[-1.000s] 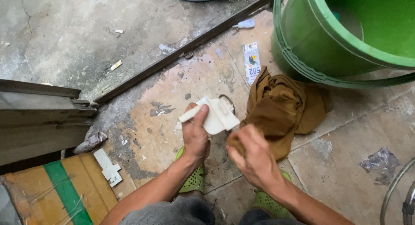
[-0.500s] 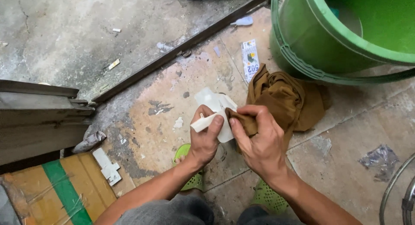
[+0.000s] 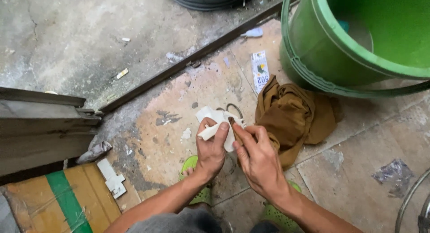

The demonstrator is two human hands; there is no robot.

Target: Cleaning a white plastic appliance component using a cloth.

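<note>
Head view shows the white plastic part [image 3: 218, 127] held up over the tiled floor [image 3: 358, 170], right between your two hands at the middle of the scene. Your left hand [image 3: 210, 148] is clamped on its near-left edge, thumb across the face, so this hand is the one carrying it. Your right hand [image 3: 257, 159] comes in from the right with its fingertips pinched on the part's right edge; what exactly they nip there is too small to tell. The part's long axis runs from near-left to far-right, tilted away from you.

Just right of the hands lies a crumpled brown cloth [image 3: 293, 116], touching the foot of the big green bucket [image 3: 331, 58] at far right. A small white rectangular packet [image 3: 260, 71] with blue and yellow print lies flat on the floor, just far of the cloth. At near left, a brown cardboard box [image 3: 49, 201] with a green tape stripe carries a white cross-shaped plastic piece [image 3: 112, 179].
</note>
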